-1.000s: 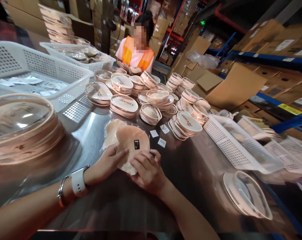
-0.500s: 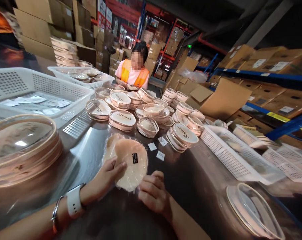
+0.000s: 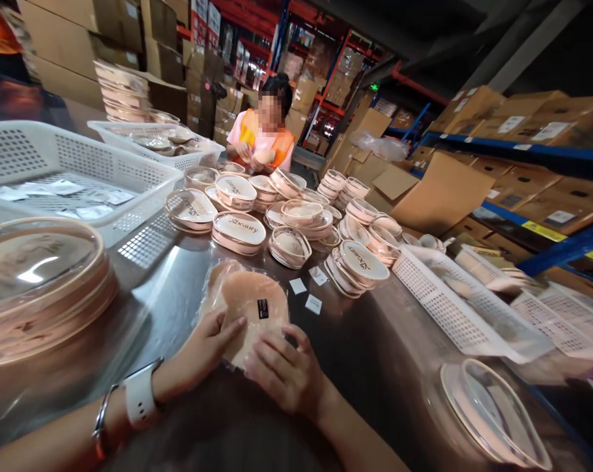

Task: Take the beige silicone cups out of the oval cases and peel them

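Note:
Two beige bra cups (image 3: 251,295) in a clear plastic wrapper lie side by side above the metal table, partly overlapping. A small black label (image 3: 262,309) with light print sits on the right-hand cup. My left hand (image 3: 210,351), with a white watch band and a bracelet on its wrist, grips the wrapper, thumb on top. My right hand (image 3: 286,370) has its fingers curled over the lower right edge of the wrapped cups, hiding that corner. Small white paper squares (image 3: 313,303) lie just beyond on the table.
Several round clear-lidded cases (image 3: 239,231) crowd the table's far side. A large case stack (image 3: 45,288) stands at left, another case (image 3: 495,413) at right. White baskets (image 3: 143,177) line the left, with more baskets (image 3: 453,308) at right. Opposite, a person in an orange vest (image 3: 281,147) handles a beige item.
My right hand has moved left and up from beside the wrapper onto its lower right edge. My left hand keeps its grip. The person opposite has raised their hands with a beige item.

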Action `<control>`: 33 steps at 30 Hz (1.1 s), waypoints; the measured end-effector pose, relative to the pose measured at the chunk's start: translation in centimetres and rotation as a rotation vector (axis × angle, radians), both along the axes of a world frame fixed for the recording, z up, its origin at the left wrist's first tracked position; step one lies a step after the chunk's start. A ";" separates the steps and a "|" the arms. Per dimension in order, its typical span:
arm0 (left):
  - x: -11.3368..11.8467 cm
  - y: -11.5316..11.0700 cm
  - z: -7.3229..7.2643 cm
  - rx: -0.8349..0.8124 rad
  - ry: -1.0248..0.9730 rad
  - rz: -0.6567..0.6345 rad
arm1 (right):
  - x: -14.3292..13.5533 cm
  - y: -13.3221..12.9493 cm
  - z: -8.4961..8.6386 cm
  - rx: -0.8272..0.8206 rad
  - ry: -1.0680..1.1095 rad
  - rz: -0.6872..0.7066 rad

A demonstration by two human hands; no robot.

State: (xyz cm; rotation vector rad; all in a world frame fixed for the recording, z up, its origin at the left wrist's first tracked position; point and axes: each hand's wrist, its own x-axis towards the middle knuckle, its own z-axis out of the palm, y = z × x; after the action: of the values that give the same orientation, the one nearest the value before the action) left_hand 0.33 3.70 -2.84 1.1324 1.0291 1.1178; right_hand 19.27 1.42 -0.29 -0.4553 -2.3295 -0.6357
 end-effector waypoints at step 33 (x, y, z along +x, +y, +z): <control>-0.3 0.1 -0.5 0.102 0.198 -0.117 | 0.0 -0.8 0.6 -0.347 0.269 -0.080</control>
State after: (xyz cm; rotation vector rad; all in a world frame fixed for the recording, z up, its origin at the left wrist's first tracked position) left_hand 0.04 3.82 -3.33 1.3895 1.0519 0.9887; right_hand 19.30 0.66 0.26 -0.7463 -2.1713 -0.1868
